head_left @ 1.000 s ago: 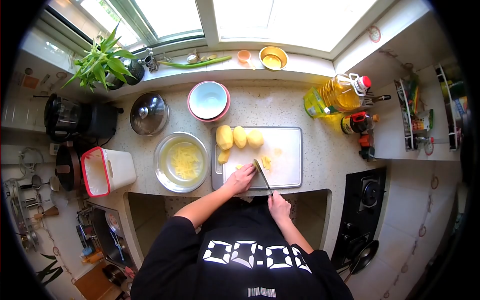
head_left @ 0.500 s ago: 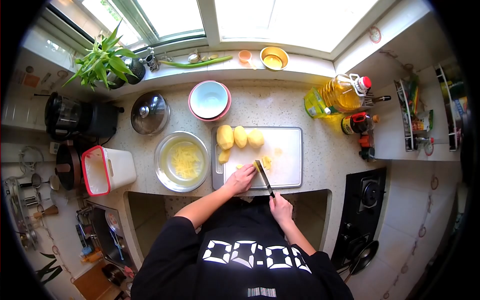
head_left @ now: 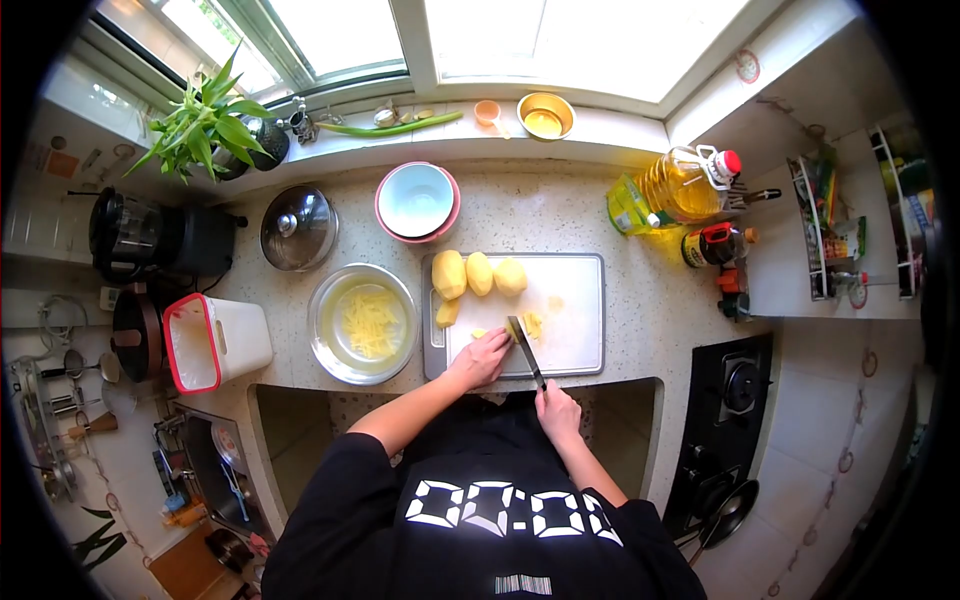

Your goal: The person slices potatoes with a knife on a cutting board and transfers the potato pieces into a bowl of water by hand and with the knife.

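My right hand (head_left: pixel 558 410) is closed around the handle of a kitchen knife (head_left: pixel 528 350), whose dark blade points away from me over the cutting board (head_left: pixel 580 345). Beside the blade, my left hand (head_left: pixel 482 358) has its fingers bent down on a potato piece, mostly hidden under them. Cut potato pieces (head_left: pixel 534 326) lie just right of the blade. At the board's back left are several peeled potatoes (head_left: pixel 479 273), with a smaller potato chunk (head_left: pixel 447 314) in front of them. Left of the board, a metal bowl (head_left: pixel 318 345) holds potato strips (head_left: pixel 370 322) in liquid.
Stacked bowls (head_left: pixel 416 200) stand behind the board, with a glass lid (head_left: pixel 299 228) to their left. A red-rimmed white bin (head_left: pixel 240 335) sits at the left. Oil (head_left: pixel 690 187) and sauce bottles (head_left: pixel 712 246) are back right; a stove (head_left: pixel 725 420) lies at the right.
The knife and my right hand have shifted very slightly left and toward me. My left hand stays in nearly the same place on the potato.
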A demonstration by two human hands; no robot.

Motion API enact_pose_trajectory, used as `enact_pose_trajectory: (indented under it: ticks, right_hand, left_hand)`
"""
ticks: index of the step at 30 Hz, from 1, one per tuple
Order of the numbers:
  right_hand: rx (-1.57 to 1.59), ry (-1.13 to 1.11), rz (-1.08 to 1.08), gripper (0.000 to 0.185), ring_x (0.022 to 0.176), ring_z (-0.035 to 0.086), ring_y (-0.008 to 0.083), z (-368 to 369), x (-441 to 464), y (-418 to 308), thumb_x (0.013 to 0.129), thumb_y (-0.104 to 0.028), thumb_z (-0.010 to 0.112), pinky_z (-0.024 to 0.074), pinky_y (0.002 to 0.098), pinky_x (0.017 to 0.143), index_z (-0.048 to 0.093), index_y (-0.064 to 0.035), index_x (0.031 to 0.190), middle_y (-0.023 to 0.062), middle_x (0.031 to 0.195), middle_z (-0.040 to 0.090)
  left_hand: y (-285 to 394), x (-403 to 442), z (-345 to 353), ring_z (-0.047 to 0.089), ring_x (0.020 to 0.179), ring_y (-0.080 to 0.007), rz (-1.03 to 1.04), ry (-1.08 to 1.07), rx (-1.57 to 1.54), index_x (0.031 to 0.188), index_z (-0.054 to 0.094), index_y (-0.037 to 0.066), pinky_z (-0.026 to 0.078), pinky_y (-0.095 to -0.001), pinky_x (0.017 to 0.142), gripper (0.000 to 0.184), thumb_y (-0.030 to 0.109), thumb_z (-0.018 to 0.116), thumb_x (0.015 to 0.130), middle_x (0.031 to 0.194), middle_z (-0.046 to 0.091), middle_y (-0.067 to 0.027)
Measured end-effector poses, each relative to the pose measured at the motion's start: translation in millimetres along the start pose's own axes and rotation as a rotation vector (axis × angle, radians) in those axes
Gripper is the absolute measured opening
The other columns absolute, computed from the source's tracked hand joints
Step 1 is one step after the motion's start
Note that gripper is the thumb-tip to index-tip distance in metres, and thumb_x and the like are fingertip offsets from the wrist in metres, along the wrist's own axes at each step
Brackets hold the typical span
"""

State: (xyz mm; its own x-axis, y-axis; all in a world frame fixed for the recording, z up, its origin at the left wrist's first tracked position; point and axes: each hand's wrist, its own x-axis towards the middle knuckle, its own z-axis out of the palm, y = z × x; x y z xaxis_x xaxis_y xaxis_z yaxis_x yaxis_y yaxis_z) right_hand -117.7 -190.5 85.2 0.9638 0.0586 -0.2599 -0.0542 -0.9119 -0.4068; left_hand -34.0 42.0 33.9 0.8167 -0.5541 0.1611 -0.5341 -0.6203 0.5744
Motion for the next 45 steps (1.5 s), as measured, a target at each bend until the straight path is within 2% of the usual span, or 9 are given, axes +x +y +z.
enact_pose_trajectory:
  ticks: [5,11,14,20,26,32,33,39,45]
  right_hand:
    - [0.146,0.01,0.047,0.023,0.071,0.069,0.043,-5.8,2.5,0.7,0.098,-0.03,0.064,0.0549,0.0549,0.062,0.056,-0.0085,0.094,0.0182,0.075,0.069]
    - [0.091,0.014,-0.032,0.023,0.069,0.068,0.0425,-15.6,-8.1,-3.3,0.098,-0.027,0.064,0.0539,0.0539,0.06,0.055,-0.0074,0.092,0.0176,0.072,0.068]
    - [0.055,0.036,-0.05,0.021,0.065,0.069,0.0394,-11.7,-10.5,-0.7,0.097,-0.028,0.065,0.0549,0.0521,0.057,0.057,-0.0091,0.091,0.0133,0.072,0.068]
    - [0.001,0.037,-0.054,0.022,0.064,0.068,0.0395,-8.4,-13.0,1.1,0.097,-0.029,0.065,0.0552,0.0526,0.057,0.057,-0.0093,0.092,0.0137,0.073,0.068]
    - [-0.036,-0.002,-0.003,0.021,0.068,0.069,0.0404,1.0,-7.8,-0.4,0.097,-0.03,0.065,0.0556,0.0534,0.059,0.058,-0.0095,0.097,0.0154,0.076,0.07]
    - [0.093,0.011,0.042,0.021,0.073,0.07,0.0421,-3.3,-1.0,-0.8,0.098,-0.029,0.064,0.0554,0.0542,0.063,0.058,-0.0087,0.099,0.0175,0.078,0.07]
    - [0.14,0.039,0.036,0.022,0.071,0.068,0.0447,-5.9,-2.0,-1.4,0.098,-0.029,0.065,0.0538,0.0552,0.061,0.057,-0.0081,0.096,0.0203,0.075,0.068]
    - [0.041,0.031,-0.072,0.02,0.067,0.069,0.0389,-7.6,-9.1,5.2,0.097,-0.029,0.065,0.055,0.0519,0.058,0.058,-0.0098,0.094,0.0139,0.072,0.067]
    - [-0.015,0.03,-0.069,0.021,0.066,0.069,0.0394,-6.9,-12.4,2.7,0.097,-0.029,0.065,0.0555,0.0526,0.058,0.057,-0.0096,0.093,0.0137,0.073,0.068]
  left_hand:
    - [1.6,-2.1,-0.5,0.053,0.134,-0.0334,-0.015,0.003,-0.002,0.13,0.062,-0.004,0.045,-0.04,0.114,0.062,0.005,0.07,0.07,0.132,0.06,-0.0165]
    - [0.3,-1.5,0.6,0.053,0.134,-0.0322,-0.015,-0.008,0.01,0.131,0.062,-0.003,0.045,-0.0387,0.114,0.065,0.007,0.073,0.068,0.132,0.06,-0.0158]
    - [0.5,-0.9,-0.7,0.054,0.133,-0.0317,-0.005,0.008,0.015,0.131,0.062,-0.003,0.046,-0.0381,0.114,0.065,0.008,0.074,0.068,0.132,0.06,-0.0154]
    - [2.0,-0.1,-4.3,0.054,0.134,-0.032,-0.01,-0.015,0.015,0.13,0.062,-0.004,0.045,-0.0386,0.115,0.064,0.008,0.074,0.068,0.133,0.06,-0.0163]
    - [2.9,0.2,-2.8,0.053,0.135,-0.0333,-0.01,-0.022,0.027,0.131,0.061,-0.005,0.044,-0.0396,0.116,0.064,0.008,0.073,0.069,0.134,0.06,-0.018]
    - [2.4,-4.0,-1.6,0.053,0.134,-0.0338,-0.008,-0.001,0.041,0.129,0.062,-0.006,0.043,-0.0404,0.116,0.06,0.01,0.071,0.071,0.132,0.059,-0.0186]
    - [1.2,-5.4,-1.1,0.053,0.134,-0.0343,-0.014,-0.009,0.026,0.13,0.061,-0.005,0.043,-0.0407,0.117,0.062,0.01,0.071,0.071,0.134,0.058,-0.0191]
    - [-0.5,-5.9,-1.2,0.053,0.134,-0.0353,-0.025,-0.016,-0.015,0.133,0.059,-0.005,0.043,-0.0418,0.116,0.065,0.008,0.072,0.071,0.137,0.057,-0.0202]
    - [0.2,-4.0,-0.4,0.054,0.133,-0.0355,-0.021,0.008,-0.015,0.131,0.06,-0.006,0.044,-0.0422,0.116,0.062,0.007,0.071,0.071,0.134,0.058,-0.0202]
